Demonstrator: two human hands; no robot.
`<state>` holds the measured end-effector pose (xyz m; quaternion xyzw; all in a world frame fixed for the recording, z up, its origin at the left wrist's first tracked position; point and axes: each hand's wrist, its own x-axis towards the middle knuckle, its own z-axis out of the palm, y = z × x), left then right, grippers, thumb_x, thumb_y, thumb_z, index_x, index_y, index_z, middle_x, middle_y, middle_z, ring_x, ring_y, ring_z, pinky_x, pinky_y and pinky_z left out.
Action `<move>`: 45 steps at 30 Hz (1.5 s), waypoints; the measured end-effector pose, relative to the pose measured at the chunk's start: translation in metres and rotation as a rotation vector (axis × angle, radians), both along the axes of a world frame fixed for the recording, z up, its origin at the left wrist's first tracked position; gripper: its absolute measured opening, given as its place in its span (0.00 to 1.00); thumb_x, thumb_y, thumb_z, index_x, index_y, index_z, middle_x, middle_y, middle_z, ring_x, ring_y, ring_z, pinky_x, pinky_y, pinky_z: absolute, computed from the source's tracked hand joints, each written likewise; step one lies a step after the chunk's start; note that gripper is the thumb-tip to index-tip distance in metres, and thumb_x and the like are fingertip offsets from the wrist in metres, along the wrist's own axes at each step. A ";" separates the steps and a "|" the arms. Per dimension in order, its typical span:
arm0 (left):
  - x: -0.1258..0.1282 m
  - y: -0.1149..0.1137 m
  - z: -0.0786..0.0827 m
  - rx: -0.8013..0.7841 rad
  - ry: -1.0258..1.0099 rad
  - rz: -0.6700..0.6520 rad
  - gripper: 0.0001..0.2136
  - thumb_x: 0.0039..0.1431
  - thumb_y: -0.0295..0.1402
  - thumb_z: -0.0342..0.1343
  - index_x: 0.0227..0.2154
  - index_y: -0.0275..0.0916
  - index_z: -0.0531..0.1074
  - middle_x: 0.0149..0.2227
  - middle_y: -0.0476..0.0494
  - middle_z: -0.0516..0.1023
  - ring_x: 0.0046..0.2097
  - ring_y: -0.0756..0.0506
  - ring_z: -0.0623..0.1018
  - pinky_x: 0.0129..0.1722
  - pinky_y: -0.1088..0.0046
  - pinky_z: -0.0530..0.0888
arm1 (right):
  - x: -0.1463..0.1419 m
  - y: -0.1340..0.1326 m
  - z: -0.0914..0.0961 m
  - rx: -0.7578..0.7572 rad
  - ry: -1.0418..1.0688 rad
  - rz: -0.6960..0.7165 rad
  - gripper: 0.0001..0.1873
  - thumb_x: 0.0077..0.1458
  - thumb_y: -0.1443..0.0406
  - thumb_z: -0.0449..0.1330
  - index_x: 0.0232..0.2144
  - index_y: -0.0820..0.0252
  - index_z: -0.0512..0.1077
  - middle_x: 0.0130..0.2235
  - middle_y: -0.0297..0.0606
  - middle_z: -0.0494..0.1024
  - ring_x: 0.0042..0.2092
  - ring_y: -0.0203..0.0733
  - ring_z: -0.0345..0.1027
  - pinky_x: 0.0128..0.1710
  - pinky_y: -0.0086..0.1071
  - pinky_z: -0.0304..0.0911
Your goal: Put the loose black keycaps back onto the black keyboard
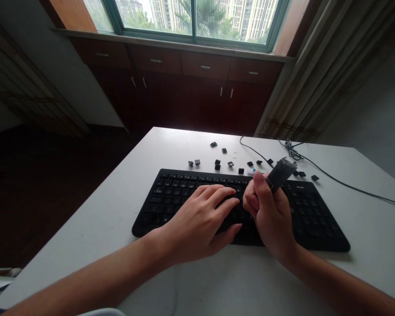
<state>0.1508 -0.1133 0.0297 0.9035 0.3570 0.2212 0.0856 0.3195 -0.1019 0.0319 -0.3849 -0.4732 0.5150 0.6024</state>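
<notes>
My left fingers (pixel 213 195) spread across the black keyboard (pixel 304 215) while my right fingers (pixel 258 189) pinch a keycap puller (pixel 281 174) over it. Loose keycaps (pixel 230 163) lie at twelve o'clock; the keyboard's logo (pixel 296 186) is unreadable.

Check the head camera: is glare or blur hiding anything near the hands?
In the head view, the window glares but lies far from the hands; the keyboard shows no strong glare; the right hand hides the keys beneath it; wide-lens distortion skews the table.
</notes>
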 end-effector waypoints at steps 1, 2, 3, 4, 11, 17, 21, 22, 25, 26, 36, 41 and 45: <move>-0.001 0.000 0.000 -0.003 -0.001 0.000 0.19 0.68 0.41 0.51 0.56 0.36 0.70 0.60 0.37 0.71 0.60 0.38 0.69 0.61 0.55 0.67 | -0.001 -0.002 0.000 0.028 -0.014 -0.002 0.25 0.66 0.52 0.56 0.22 0.57 0.57 0.21 0.26 0.57 0.22 0.30 0.48 0.21 0.30 0.47; -0.001 0.000 -0.001 -0.004 -0.003 0.002 0.19 0.68 0.41 0.51 0.56 0.36 0.70 0.60 0.37 0.71 0.60 0.37 0.69 0.61 0.55 0.67 | -0.002 -0.004 0.000 0.055 -0.017 -0.004 0.23 0.67 0.53 0.56 0.23 0.57 0.57 0.21 0.26 0.57 0.22 0.30 0.48 0.21 0.30 0.47; -0.002 0.000 -0.001 -0.007 -0.002 0.003 0.19 0.68 0.41 0.50 0.56 0.36 0.70 0.60 0.37 0.71 0.60 0.37 0.69 0.61 0.55 0.67 | -0.002 -0.005 -0.001 0.078 -0.012 -0.003 0.22 0.68 0.54 0.55 0.24 0.56 0.57 0.21 0.26 0.57 0.22 0.31 0.48 0.21 0.30 0.47; -0.002 0.000 -0.001 -0.008 0.002 0.002 0.20 0.68 0.41 0.50 0.57 0.36 0.70 0.60 0.37 0.70 0.61 0.37 0.69 0.62 0.55 0.67 | -0.003 -0.006 -0.002 0.097 -0.002 -0.002 0.21 0.68 0.55 0.55 0.25 0.56 0.58 0.21 0.26 0.58 0.22 0.31 0.48 0.21 0.31 0.47; 0.011 -0.006 0.002 -0.009 0.068 -0.055 0.21 0.68 0.39 0.48 0.57 0.30 0.69 0.62 0.32 0.67 0.66 0.35 0.63 0.69 0.55 0.58 | -0.005 -0.009 -0.006 0.202 0.046 0.025 0.15 0.71 0.58 0.51 0.30 0.55 0.60 0.25 0.28 0.60 0.26 0.33 0.53 0.28 0.33 0.56; 0.018 -0.010 -0.001 0.005 0.095 -0.051 0.23 0.69 0.38 0.46 0.60 0.27 0.66 0.65 0.30 0.64 0.68 0.36 0.60 0.72 0.58 0.53 | 0.008 -0.010 -0.006 0.177 -0.056 0.107 0.12 0.72 0.60 0.50 0.33 0.55 0.62 0.31 0.30 0.64 0.31 0.35 0.60 0.38 0.35 0.61; 0.016 -0.010 -0.001 0.003 0.115 -0.036 0.26 0.69 0.39 0.46 0.62 0.25 0.63 0.67 0.28 0.61 0.70 0.34 0.58 0.72 0.57 0.52 | 0.001 -0.017 -0.009 0.238 -0.032 0.026 0.08 0.71 0.63 0.51 0.36 0.53 0.62 0.33 0.30 0.64 0.33 0.35 0.61 0.41 0.36 0.63; 0.016 -0.010 -0.001 -0.004 0.118 -0.036 0.26 0.69 0.39 0.46 0.62 0.24 0.63 0.67 0.27 0.62 0.70 0.34 0.58 0.72 0.57 0.52 | 0.000 -0.017 -0.010 0.246 -0.037 0.018 0.07 0.71 0.63 0.51 0.36 0.53 0.62 0.33 0.30 0.64 0.33 0.35 0.61 0.41 0.37 0.63; 0.019 -0.009 0.000 -0.019 0.122 -0.034 0.27 0.69 0.39 0.46 0.62 0.24 0.63 0.67 0.26 0.60 0.70 0.33 0.58 0.72 0.55 0.51 | 0.002 -0.014 -0.010 0.270 -0.129 0.033 0.08 0.71 0.63 0.51 0.36 0.54 0.62 0.32 0.30 0.65 0.32 0.35 0.62 0.39 0.36 0.63; 0.021 -0.008 0.000 -0.017 0.118 -0.033 0.27 0.69 0.39 0.46 0.63 0.23 0.61 0.68 0.25 0.58 0.70 0.33 0.57 0.72 0.55 0.50 | 0.004 -0.012 -0.009 0.286 -0.178 0.059 0.09 0.71 0.62 0.50 0.35 0.55 0.63 0.31 0.31 0.65 0.31 0.35 0.62 0.37 0.36 0.63; 0.035 0.005 -0.007 0.042 0.028 -0.130 0.19 0.71 0.37 0.42 0.55 0.33 0.71 0.67 0.32 0.62 0.70 0.33 0.56 0.71 0.50 0.53 | 0.019 0.005 -0.012 0.484 -0.500 0.188 0.02 0.66 0.65 0.55 0.39 0.56 0.64 0.29 0.33 0.72 0.27 0.37 0.66 0.30 0.35 0.66; 0.032 0.005 -0.012 0.110 0.033 -0.150 0.14 0.67 0.31 0.46 0.43 0.35 0.77 0.61 0.34 0.71 0.68 0.31 0.60 0.68 0.47 0.58 | 0.012 0.016 -0.001 0.691 -0.672 0.224 0.04 0.63 0.66 0.57 0.38 0.55 0.64 0.25 0.30 0.71 0.23 0.37 0.64 0.22 0.31 0.61; 0.033 0.002 -0.014 0.104 0.023 -0.112 0.15 0.67 0.31 0.47 0.51 0.35 0.75 0.61 0.35 0.71 0.68 0.33 0.61 0.70 0.49 0.56 | 0.011 0.014 -0.005 0.597 -0.574 0.205 0.06 0.64 0.66 0.55 0.33 0.54 0.62 0.24 0.30 0.67 0.23 0.37 0.61 0.23 0.32 0.61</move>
